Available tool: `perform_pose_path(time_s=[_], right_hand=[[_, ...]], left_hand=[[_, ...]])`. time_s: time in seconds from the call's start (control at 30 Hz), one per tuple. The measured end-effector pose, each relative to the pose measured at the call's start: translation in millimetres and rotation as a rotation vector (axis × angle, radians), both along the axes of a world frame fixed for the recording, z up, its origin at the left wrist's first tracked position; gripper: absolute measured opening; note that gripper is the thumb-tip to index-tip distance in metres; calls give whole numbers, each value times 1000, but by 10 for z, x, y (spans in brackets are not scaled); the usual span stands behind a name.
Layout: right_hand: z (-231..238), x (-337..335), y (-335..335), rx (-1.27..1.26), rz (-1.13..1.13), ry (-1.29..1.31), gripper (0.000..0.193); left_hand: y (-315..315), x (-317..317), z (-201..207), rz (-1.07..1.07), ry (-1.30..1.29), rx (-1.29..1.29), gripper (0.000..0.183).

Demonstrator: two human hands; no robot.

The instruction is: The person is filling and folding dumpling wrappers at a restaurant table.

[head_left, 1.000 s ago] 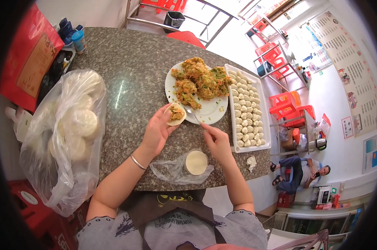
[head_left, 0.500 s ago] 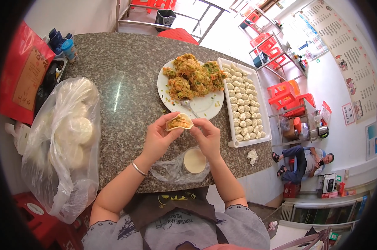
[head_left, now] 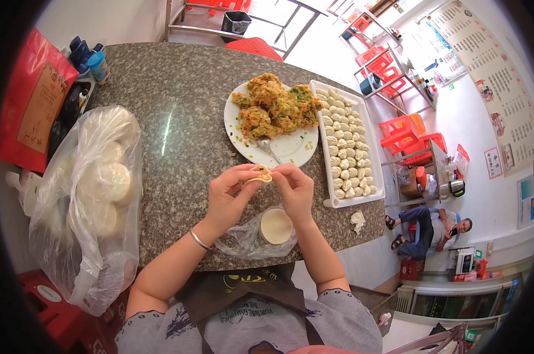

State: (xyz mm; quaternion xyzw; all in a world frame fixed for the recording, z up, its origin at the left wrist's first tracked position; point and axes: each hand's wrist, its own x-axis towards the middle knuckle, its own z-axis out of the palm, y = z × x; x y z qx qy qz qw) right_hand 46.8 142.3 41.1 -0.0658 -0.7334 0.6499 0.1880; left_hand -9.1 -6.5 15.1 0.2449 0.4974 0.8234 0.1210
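Observation:
Between my two hands is a dumpling (head_left: 258, 175), its pale wrapper folded around a bit of orange filling that still shows. My left hand (head_left: 231, 190) cups it from the left, while the thumb and fingers of my right hand (head_left: 293, 187) pinch its right edge. Just below lies a stack of round dough wrappers (head_left: 275, 227) on a clear plastic bag (head_left: 241, 241). Beyond my hands, a white plate (head_left: 299, 150) carries mounds of orange and green filling (head_left: 278, 106), with a metal spoon (head_left: 268, 150) resting in it.
To the right stands a white tray (head_left: 329, 202) with rows of pleated dumplings (head_left: 348, 141). A large plastic bag of round wrappers (head_left: 90, 200) occupies the left edge, by a red paper bag (head_left: 37, 100). Crumpled tissue (head_left: 357, 222) lies near the tray. A person (head_left: 429, 230) sits at far right.
The wrapper, open like a cup before, is now folded partly closed over its filling. My right fingers have drawn in along its edge.

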Motion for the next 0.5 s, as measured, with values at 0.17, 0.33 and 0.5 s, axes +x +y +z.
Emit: perform_pose_path(time_s=[0.17,0.33,0.5], right_hand=[[73,-22,-39,302,-29,93,9],[128,-3,148,103,94,-202,8],[176,-31,134,176,120,-70,7]], left_hand=[[4,-16,-21,16,-53,5,17],[-1,-31,-24,-31,-19,30,19],[-6,-16,-7,-82,-4,26,18]])
